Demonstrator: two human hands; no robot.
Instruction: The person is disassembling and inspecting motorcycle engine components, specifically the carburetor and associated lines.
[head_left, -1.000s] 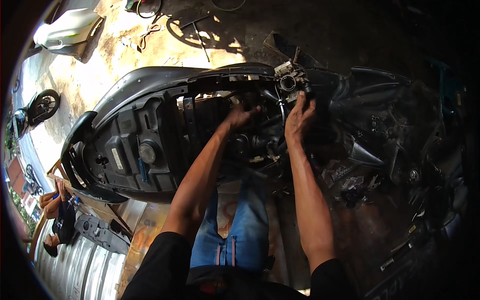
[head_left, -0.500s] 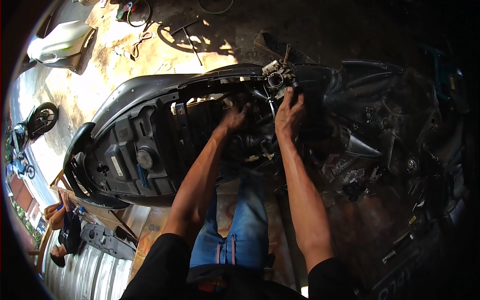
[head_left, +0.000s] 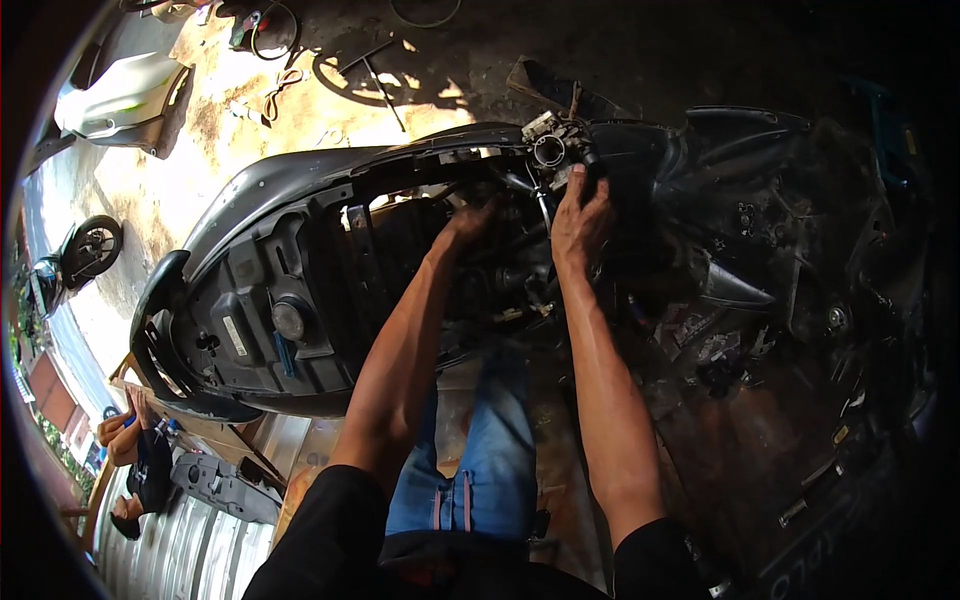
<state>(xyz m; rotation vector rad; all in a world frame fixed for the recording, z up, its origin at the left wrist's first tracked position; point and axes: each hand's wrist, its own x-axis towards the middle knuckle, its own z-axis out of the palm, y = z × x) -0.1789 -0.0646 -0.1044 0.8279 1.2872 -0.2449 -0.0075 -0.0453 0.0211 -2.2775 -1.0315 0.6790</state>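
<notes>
A stripped black scooter body (head_left: 230,280) lies across my view, with its centre cavity exposed. My right hand (head_left: 580,225) grips a metal carburetor (head_left: 549,145) with a round opening, at the upper edge of that cavity. A silvery tube (head_left: 543,208) runs down just left of that hand. My left hand (head_left: 467,225) reaches into the shadowed cavity among hoses and dark parts, its fingers curled; what they hold, if anything, is too dark to make out.
A white body panel (head_left: 125,95) lies upper left, below it a parked motorbike (head_left: 90,250). A person (head_left: 145,470) is at lower left beside a grey plastic part (head_left: 225,485). Scattered small parts (head_left: 720,375) lie lower right; a metal T-bar (head_left: 375,75) lies above the scooter.
My left hand has sunk a little deeper into the cavity. The carburetor in my right hand has shifted slightly up and left in view, as has much of the scene.
</notes>
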